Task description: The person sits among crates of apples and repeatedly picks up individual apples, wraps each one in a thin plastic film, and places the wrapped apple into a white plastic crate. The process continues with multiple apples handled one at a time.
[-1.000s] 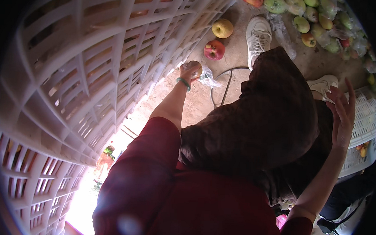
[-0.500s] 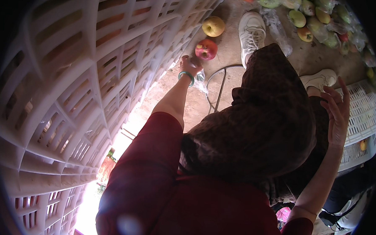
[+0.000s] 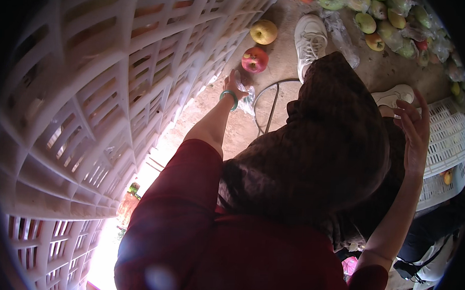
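My left hand [image 3: 232, 85] reaches down beside the crate wall, a green bangle [image 3: 236, 99] round its wrist. A crumpled clear plastic bag [image 3: 248, 100] lies between its thumb and fingers and hangs below them; the fingertips are partly hidden. Just beyond the hand rests a red apple [image 3: 255, 60] on the floor, and farther off a yellow apple [image 3: 263, 32]. On the right, my right hand [image 3: 414, 133] is raised in the air near my shoe, fingers apart and bent, holding nothing.
A tall stack of white slatted crates [image 3: 96, 118] with fruit inside rises close on my left. Several green apples [image 3: 366, 23], some in plastic, lie at the far right. A white basket [image 3: 445, 136] stands at right. A dark metal ring frame [image 3: 273, 109] sits near my knee.
My left hand has turned, with its thumb now showing on the right against the plastic bag. My right hand has shifted slightly and stays raised. Both apples stay put.
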The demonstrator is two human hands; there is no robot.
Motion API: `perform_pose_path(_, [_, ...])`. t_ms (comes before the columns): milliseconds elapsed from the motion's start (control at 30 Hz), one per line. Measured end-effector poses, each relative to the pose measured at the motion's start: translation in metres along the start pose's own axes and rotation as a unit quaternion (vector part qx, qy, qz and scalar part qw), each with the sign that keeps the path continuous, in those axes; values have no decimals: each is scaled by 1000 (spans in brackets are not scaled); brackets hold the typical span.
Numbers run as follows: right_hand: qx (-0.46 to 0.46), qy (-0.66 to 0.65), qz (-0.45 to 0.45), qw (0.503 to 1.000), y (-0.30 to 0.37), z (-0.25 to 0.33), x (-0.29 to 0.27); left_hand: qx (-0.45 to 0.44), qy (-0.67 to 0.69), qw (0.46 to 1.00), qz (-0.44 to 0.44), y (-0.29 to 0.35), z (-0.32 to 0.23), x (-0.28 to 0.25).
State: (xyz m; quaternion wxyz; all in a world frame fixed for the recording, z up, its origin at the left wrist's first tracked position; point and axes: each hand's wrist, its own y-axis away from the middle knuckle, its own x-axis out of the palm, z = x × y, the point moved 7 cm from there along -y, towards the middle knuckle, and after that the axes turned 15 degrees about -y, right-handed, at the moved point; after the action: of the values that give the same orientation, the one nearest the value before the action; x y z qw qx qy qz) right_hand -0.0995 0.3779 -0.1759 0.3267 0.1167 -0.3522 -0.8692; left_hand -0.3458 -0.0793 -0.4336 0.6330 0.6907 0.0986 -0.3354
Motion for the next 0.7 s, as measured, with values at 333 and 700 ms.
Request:
perform_pose_path(333, [-80,113,9,990,2,2,-6,-86,116,986,-81,12,33,-1])
perform_pose_path(700, [90,403,179,893,37,-110,55,48,164,981,-93,116,-47,-55])
